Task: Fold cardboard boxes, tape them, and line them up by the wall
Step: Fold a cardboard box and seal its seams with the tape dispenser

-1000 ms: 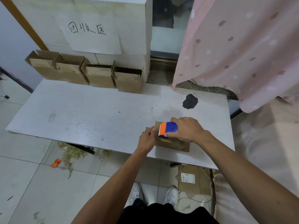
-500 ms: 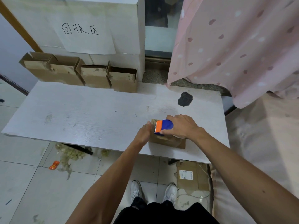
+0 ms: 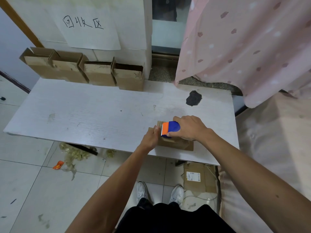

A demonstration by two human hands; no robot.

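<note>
Taping is the step in hand: a small cardboard box (image 3: 175,143) lies on the white bench (image 3: 101,115) near its front edge, well apart from the wall. The right hand (image 3: 189,127) is wrapped around a blue and orange tape dispenser (image 3: 169,129) and presses it down on top of the box, with the toothed orange end pointing toward the left hand (image 3: 151,137). That left hand is curled against the box's left side, fingers bent onto its edge, steadying it; how firmly it grips cannot be told. The tape itself is too small and clear to make out, so how far the seam is covered is unknown. Four finished boxes (image 3: 84,71) stand in a row at the back of the bench, touching the wall beneath a handwritten paper sign (image 3: 87,26), with free space to the right of the last one. By the look of it, the next move calls for running the dispenser across the seam and tearing the tape on the teeth, with the box kept from sliding. After that the box should go beside the row.
</note>
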